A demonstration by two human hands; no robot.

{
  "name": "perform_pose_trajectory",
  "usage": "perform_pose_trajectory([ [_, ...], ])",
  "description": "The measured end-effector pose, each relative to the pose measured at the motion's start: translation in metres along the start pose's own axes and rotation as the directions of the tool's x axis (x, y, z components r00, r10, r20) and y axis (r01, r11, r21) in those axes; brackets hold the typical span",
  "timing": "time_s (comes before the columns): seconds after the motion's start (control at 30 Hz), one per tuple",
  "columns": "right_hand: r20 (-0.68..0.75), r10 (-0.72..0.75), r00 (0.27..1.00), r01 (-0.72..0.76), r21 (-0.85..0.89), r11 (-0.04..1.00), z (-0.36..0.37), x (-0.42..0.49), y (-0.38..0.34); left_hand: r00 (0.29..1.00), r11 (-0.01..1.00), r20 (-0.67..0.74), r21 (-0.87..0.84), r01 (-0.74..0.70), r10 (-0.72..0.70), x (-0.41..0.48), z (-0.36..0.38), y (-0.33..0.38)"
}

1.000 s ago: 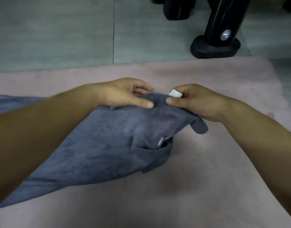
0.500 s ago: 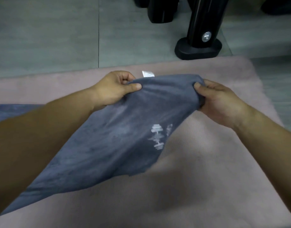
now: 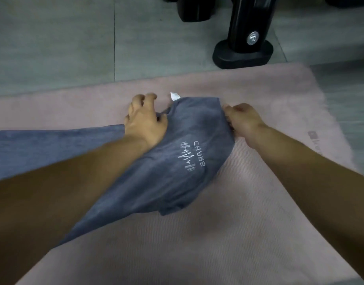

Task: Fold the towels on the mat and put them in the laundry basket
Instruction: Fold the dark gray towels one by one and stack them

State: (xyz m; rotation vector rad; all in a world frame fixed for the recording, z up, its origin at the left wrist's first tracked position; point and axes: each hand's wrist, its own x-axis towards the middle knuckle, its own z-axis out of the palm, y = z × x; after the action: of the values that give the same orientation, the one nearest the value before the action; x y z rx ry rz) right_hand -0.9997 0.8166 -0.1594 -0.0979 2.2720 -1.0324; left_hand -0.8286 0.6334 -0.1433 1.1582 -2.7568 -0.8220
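**Brought down and spread**

Lowered since a moment ago, the blue-grey terry towel (image 3: 177,161) lies on the pink ribbed mat (image 3: 238,233), its far edge stretched between the hands. The left hand (image 3: 145,124) grips one corner and the right hand (image 3: 243,122) pinches the other. Beyond them stands a black post base (image 3: 243,53).

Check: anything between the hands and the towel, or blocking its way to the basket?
No: left hand and right hand grip the grey towel on the pink mat. The basket is out of view, so that path can't be judged.
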Motion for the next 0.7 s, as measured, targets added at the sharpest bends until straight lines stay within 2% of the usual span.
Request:
perform_pose_trajectory([
  [0.1, -0.017, 0.000, 1.000, 0.000, -0.045, 0.999, -0.005, -0.027, 0.025, 0.994, 0.987, 0.089, 0.140, -0.080, 0.068, -0.040, 0.006, -0.025],
  [0.23, 0.152, 0.024, 0.988, -0.020, -0.028, 0.999, -0.001, -0.051, 0.047, 0.962, 0.898, 0.174, 0.354, -0.259, 0.209, -0.076, 0.020, -0.052],
  [0.33, 0.159, -0.088, 0.983, 0.093, -0.020, 0.995, 0.008, -0.058, 0.045, 0.908, 0.845, 0.307, 0.366, -0.390, 0.286, -0.086, 0.030, -0.055],
  [0.4, 0.103, -0.160, 0.982, 0.143, 0.151, 0.978, 0.014, -0.062, 0.048, 0.895, 0.885, 0.376, 0.293, -0.361, 0.241, -0.089, 0.035, -0.055],
  [0.47, 0.048, -0.136, 0.990, 0.109, 0.376, 0.920, 0.018, -0.063, 0.052, 0.899, 0.913, 0.393, 0.264, -0.312, 0.193, -0.088, 0.040, -0.056],
  [0.5, 0.019, -0.105, 0.994, 0.088, 0.412, 0.907, 0.019, -0.062, 0.056, 0.898, 0.920, 0.401, 0.253, -0.300, 0.182, -0.088, 0.042, -0.055],
  [0.53, -0.017, -0.090, 0.996, 0.090, 0.365, 0.927, 0.019, -0.062, 0.057, 0.896, 0.930, 0.410, 0.232, -0.286, 0.173, -0.088, 0.043, -0.053],
  [0.6, -0.066, -0.109, 0.992, 0.117, 0.139, 0.983, 0.015, -0.063, 0.058, 0.894, 0.956, 0.427, 0.178, -0.233, 0.138, -0.087, 0.043, -0.049],
  [0.63, -0.049, -0.115, 0.992, 0.118, 0.060, 0.991, 0.012, -0.066, 0.059, 0.892, 0.966, 0.435, 0.156, -0.205, 0.118, -0.086, 0.043, -0.047],
  [0.7, 0.108, -0.073, 0.991, 0.062, 0.107, 0.992, 0.003, -0.072, 0.063, 0.887, 0.976, 0.452, 0.136, -0.170, 0.092, -0.084, 0.041, -0.045],
])
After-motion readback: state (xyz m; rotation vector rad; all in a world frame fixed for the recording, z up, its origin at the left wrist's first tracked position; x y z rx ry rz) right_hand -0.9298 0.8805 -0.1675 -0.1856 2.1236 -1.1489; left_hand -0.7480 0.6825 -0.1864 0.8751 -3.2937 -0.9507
